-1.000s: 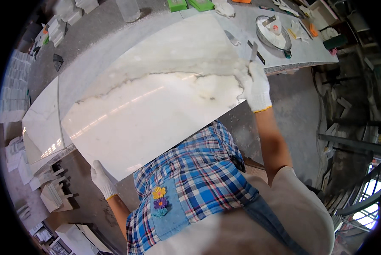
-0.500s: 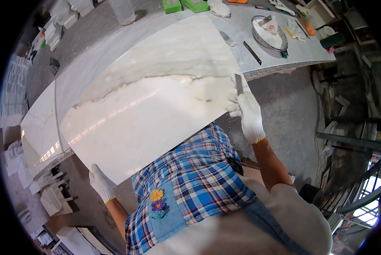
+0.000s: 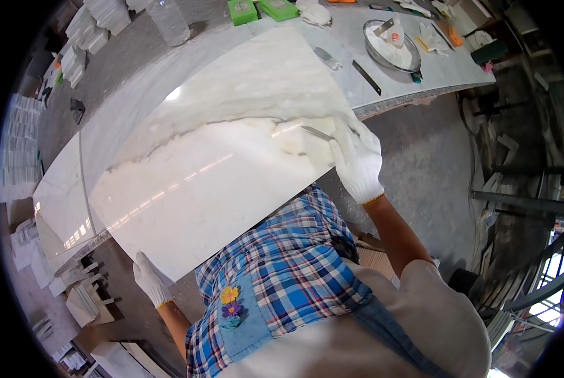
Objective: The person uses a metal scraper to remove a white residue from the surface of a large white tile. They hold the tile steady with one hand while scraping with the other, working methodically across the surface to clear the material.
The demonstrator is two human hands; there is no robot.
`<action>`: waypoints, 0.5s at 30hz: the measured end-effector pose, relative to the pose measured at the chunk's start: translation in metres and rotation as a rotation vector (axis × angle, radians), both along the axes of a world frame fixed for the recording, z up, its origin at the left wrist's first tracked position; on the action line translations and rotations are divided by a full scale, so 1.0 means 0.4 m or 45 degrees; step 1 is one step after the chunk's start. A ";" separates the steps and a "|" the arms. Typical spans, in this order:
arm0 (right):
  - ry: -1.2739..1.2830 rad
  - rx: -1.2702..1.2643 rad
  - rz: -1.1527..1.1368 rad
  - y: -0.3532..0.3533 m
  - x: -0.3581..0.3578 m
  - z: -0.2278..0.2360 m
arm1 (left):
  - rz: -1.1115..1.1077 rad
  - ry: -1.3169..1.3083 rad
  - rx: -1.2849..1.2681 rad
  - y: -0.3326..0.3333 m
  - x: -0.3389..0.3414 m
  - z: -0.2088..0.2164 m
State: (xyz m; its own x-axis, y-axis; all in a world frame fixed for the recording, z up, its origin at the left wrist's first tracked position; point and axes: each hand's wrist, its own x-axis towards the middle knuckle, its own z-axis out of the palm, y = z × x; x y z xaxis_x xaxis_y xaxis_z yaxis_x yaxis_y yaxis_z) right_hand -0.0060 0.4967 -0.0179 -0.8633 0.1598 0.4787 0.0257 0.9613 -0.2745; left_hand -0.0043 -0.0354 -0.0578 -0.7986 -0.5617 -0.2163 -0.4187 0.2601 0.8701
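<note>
A large polished white marble slab (image 3: 187, 208) with a grey-brown vein lies in front of me, its near edge against my checked apron. My left hand (image 3: 150, 280), in a white knit glove, grips the slab's near left corner. My right hand (image 3: 357, 160), gloved alike, is over the slab's right edge. From its closed fingers a thin flat metal blade (image 3: 317, 133) points left across the slab, close to the vein; the part inside the hand is hidden. I cannot tell whether the blade touches the stone.
On the workbench (image 3: 430, 85) stand a metal bowl (image 3: 392, 47) of white material, a dark flat strip (image 3: 366, 77) and a scraper (image 3: 327, 58). Green boxes (image 3: 242, 11) and a clear plastic container (image 3: 169, 24) sit farther back. Stacked white tiles (image 3: 21, 148) line the left.
My right hand has turned, so the blade now points left over the slab instead of away from me. Reflections on the slab have shifted. My left hand keeps its hold at the corner.
</note>
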 end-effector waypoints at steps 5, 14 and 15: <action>-0.003 -0.027 0.002 0.000 0.031 0.010 | 0.021 -0.024 -0.043 0.022 0.003 0.015; -0.013 0.049 0.114 0.021 0.038 -0.005 | 0.023 -0.064 0.027 0.024 0.002 0.015; -0.065 0.049 0.114 0.019 0.026 -0.002 | 0.016 -0.069 0.028 0.024 0.001 0.015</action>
